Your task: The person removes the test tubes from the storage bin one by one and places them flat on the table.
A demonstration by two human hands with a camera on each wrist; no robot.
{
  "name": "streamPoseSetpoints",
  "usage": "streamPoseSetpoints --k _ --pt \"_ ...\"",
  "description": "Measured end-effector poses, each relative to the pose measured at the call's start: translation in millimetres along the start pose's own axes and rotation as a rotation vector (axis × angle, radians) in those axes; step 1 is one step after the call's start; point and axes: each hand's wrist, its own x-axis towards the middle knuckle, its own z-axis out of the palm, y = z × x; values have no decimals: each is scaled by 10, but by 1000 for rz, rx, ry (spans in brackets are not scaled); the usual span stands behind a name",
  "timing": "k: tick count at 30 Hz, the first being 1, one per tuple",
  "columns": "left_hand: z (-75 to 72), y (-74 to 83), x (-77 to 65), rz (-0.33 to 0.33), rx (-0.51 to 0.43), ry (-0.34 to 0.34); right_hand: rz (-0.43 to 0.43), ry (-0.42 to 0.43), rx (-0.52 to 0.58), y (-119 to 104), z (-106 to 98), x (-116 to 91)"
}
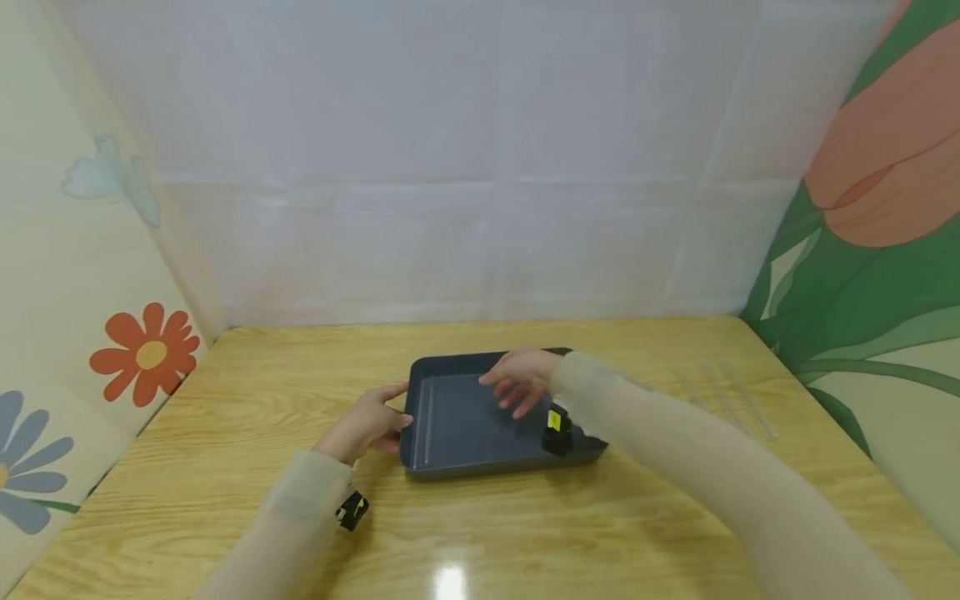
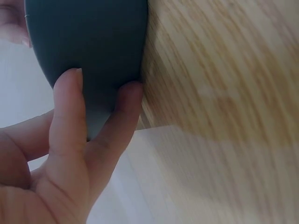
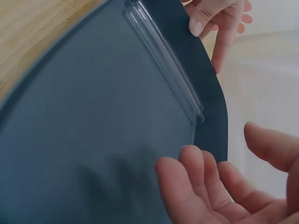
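A dark blue-grey rectangular tray (image 1: 465,429) lies on the wooden table. My left hand (image 1: 367,423) grips its left end, the thumb over the rim and the other fingers against the outer wall (image 2: 93,46). Inside the tray, along that same end, two clear test tubes (image 3: 163,65) with rounded ends lie side by side. Over the tray's right half hovers my right hand (image 1: 522,379), fingers loosely bent and apart from one another, with nothing in them. The right forearm covers the tray's right end.
Several more clear tubes (image 1: 727,396) lie on the table (image 1: 285,375) to the right of the tray, partly behind the right sleeve. A white cloth (image 1: 480,167) hangs along the back. Flower-patterned panels (image 1: 885,333) stand at both sides.
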Motion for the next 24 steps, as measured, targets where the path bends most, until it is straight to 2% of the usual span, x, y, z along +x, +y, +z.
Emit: streamPoseSetpoints --k 8,17,24 --pt "-4 0 4 -11 5 1 16 -50 7 -74 110 86" --pt "-18 32 2 3 13 -6 45 -48 39 -164 276 185" --pt "-24 26 -9 6 7 -14 104 -68 49 -186 428 292"
